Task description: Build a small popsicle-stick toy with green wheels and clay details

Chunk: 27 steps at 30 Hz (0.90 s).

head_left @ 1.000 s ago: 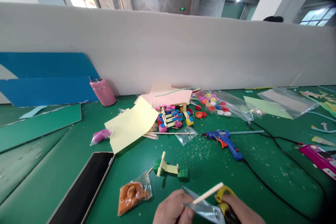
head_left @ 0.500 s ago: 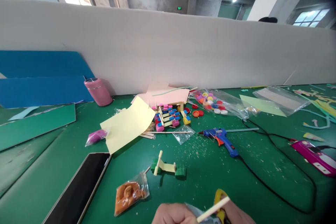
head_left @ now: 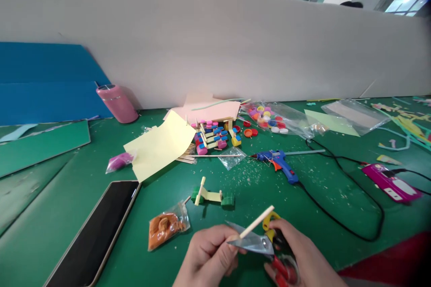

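Between the fingers of my left hand (head_left: 212, 253) is a pale wooden stick (head_left: 257, 221), pointing up to the right. My right hand (head_left: 299, 251) is wrapped round the handles of a pair of scissors (head_left: 257, 245) with yellow and red grips. The scissor blades are apart, and the stick lies between them close to my left fingertips. Beyond my hands stands a small model (head_left: 212, 195) of pale sticks with green wheels. A clear bag of orange clay (head_left: 168, 226) lies to the left of the model.
A blue glue gun (head_left: 278, 161) lies on the right, its cable running to a magenta power box (head_left: 390, 181). Phone (head_left: 94, 233), yellow paper (head_left: 158, 145) and pink cup (head_left: 117, 103) are on the left. Finished-looking colourful models (head_left: 213, 136) and bagged bottle caps (head_left: 266, 116) sit towards the white partition (head_left: 202, 40).
The view has tilted down, showing more of both hands. The scissors and stick now show clearly, with the blades around the stick; they were mostly cut off at the bottom edge before.
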Available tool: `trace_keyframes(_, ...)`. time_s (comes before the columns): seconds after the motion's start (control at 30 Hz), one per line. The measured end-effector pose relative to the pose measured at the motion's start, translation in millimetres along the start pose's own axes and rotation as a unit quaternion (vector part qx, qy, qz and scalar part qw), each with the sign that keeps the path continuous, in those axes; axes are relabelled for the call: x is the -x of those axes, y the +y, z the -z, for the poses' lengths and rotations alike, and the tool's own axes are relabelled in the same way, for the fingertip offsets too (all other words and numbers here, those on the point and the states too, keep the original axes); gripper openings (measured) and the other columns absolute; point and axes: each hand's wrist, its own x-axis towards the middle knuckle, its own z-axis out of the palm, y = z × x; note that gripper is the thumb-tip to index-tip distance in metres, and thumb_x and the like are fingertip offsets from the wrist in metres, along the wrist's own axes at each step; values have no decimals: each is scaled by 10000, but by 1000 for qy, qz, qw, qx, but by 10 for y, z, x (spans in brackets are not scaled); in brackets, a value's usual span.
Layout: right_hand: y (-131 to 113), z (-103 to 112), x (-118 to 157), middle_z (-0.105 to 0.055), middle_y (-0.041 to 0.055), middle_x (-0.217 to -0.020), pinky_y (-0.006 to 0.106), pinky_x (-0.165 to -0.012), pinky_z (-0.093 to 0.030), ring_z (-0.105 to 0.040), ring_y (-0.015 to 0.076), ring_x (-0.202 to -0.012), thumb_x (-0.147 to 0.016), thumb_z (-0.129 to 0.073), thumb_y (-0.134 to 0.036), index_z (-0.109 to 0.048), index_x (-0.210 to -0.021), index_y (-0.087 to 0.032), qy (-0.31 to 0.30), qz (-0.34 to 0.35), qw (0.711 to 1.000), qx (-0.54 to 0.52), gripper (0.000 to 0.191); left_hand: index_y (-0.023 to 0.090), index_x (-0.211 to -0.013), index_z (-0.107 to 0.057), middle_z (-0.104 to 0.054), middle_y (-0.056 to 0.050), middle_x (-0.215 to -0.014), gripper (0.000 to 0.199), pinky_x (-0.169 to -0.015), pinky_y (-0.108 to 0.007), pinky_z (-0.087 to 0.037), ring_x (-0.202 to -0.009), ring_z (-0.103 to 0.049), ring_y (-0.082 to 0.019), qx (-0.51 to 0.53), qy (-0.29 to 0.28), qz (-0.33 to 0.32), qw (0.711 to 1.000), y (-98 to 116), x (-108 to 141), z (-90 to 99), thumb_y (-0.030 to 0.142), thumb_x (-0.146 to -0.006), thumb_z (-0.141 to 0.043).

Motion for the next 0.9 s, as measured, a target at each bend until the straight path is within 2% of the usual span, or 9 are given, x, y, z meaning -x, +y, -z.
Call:
trace_keyframes(0.13,-119,58,-14,-602,12,-759,208,-571,-449,-566,151,-635,-599,-552,-135,-455,-862,-193,-35,-3,999,4,286,126,-642,-664,-287,81,-445,273,-458,-226,-151,-419,-202,-41,120,-40,67,990,23,-14,23,394,-692,-681)
trace_keyframes(0.23,-133,69,-17,-608,8,-735,217,-562,-437,-559,150,-610,-602,-547,-132,-441,-827,-201,-66,-16,997,24,257,126,-660,-652,-269,88,-442,283,-448,-219,-156,-417,-192,-44,90,-33,65,993,31,-14,32,404,-715,-655)
trace_keyframes(0.33,-116,48,-12,-627,29,-766,241,-612,-449,-586,178,-676,-599,-550,-138,-450,-838,-197,-84,-31,995,34,266,145,-701,-636,-372,55,-506,255,-453,-216,-202,-472,-281,-73,-62,48,-13,997,49,16,-9,396,-744,-626)
trace_keyframes(0.4,-117,29,-6,-630,31,-764,245,-635,-452,-599,192,-724,-615,-549,-155,-459,-854,-198,-74,-34,996,26,259,160,-708,-629,-430,36,-553,217,-477,-222,-242,-514,-324,-90,-169,105,-93,976,55,45,-51,369,-762,-609)
trace_keyframes(0.5,-157,23,2,-625,35,-797,234,-633,-456,-601,180,-734,-673,-529,-202,-465,-888,-198,-38,-15,999,-6,224,167,-700,-619,-433,36,-555,208,-490,-228,-251,-516,-328,-95,-216,129,-145,957,52,62,-78,356,-780,-587)
trace_keyframes(0.63,-229,57,-1,-608,55,-893,235,-654,-462,-589,173,-761,-670,-536,-208,-463,-906,-193,-8,19,1000,-16,247,151,-653,-575,-355,59,-499,281,-464,-220,-217,-479,-286,-80,-61,40,-34,997,67,0,-25,410,-757,-604)
trace_keyframes(0.73,-228,78,-14,-601,20,-781,224,-591,-449,-576,150,-649,-669,-543,-200,-440,-856,-203,-31,8,999,-10,213,151,-624,-546,-270,93,-449,309,-446,-211,-192,-426,-215,-55,56,-29,43,997,101,-53,12,429,-722,-638)
trace_keyframes(0.8,-201,84,-24,-573,-21,-673,203,-517,-419,-547,123,-551,-683,-531,-183,-411,-816,-212,-83,-4,996,-23,181,146,-643,-560,-274,90,-457,298,-441,-207,-190,-428,-216,-55,41,-20,47,998,115,-58,10,421,-732,-630)
trace_keyframes(0.9,-173,91,-35,-529,-52,-605,188,-466,-382,-517,113,-510,-668,-524,-138,-395,-815,-212,-137,-12,990,-36,209,142,-685,-595,-379,49,-519,254,-449,-206,-226,-481,-300,-76,-107,55,-35,992,109,-21,-18,380,-772,-592)
